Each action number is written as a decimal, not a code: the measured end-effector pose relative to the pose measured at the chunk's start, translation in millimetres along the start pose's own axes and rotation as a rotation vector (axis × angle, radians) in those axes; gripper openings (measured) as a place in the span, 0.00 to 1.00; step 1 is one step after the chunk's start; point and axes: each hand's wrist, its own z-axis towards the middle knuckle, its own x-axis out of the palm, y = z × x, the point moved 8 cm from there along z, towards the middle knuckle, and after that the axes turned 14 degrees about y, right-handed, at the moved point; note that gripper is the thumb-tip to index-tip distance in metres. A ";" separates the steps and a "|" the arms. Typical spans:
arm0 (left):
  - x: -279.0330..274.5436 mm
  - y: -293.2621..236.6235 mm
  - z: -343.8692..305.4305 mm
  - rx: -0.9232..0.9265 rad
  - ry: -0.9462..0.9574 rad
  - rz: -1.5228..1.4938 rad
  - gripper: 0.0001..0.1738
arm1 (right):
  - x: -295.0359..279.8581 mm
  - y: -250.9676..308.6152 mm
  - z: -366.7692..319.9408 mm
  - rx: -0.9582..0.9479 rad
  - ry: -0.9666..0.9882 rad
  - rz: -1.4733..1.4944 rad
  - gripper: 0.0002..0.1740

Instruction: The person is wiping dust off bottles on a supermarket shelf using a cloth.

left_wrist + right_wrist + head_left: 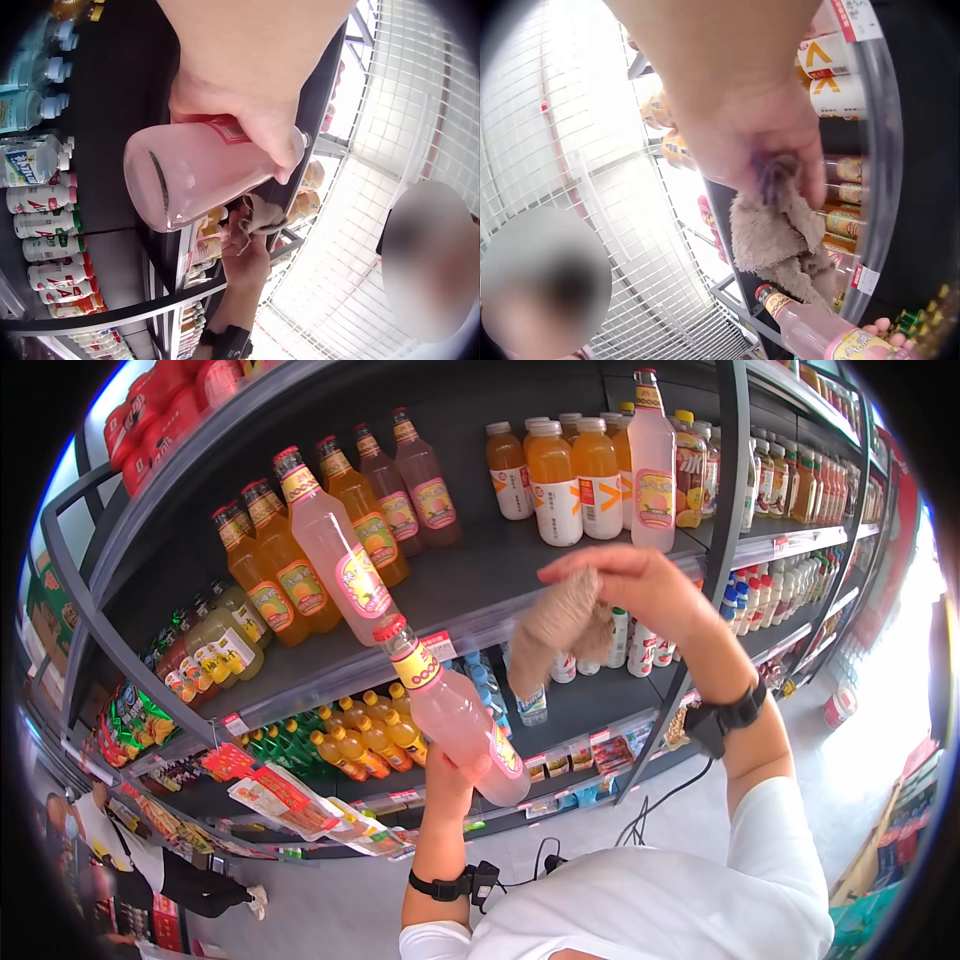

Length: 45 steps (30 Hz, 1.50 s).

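Observation:
My left hand (455, 778) grips a pink glass bottle (455, 705) with a red cap, tilted in front of the shelf edge. In the left wrist view the bottle's base (146, 180) faces the camera and the fingers wrap its label side. A fluffy beige cloth (562, 622) hangs from my right hand (645, 588), which pinches it, raised to the right of the bottle. The right wrist view shows the cloth (772, 240) bunched under the fingers, its lower end near the bottle's neck. Behind the held bottle, a similar pink bottle (335, 555) stands on the shelf.
Orange bottles (300, 585) and white-labelled juice bottles (557, 490) stand on the upper shelf (480, 575). Another pink bottle (653, 470) is close to my right hand. Small yellow-capped bottles (375, 735) fill the shelf below. Cables (640, 815) trail near my waist. Another person (150, 850) is at the lower left.

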 end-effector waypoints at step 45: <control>61.6 37.8 -87.1 -0.085 -0.125 0.860 0.37 | 128.9 -77.6 -40.6 0.255 0.304 0.810 0.23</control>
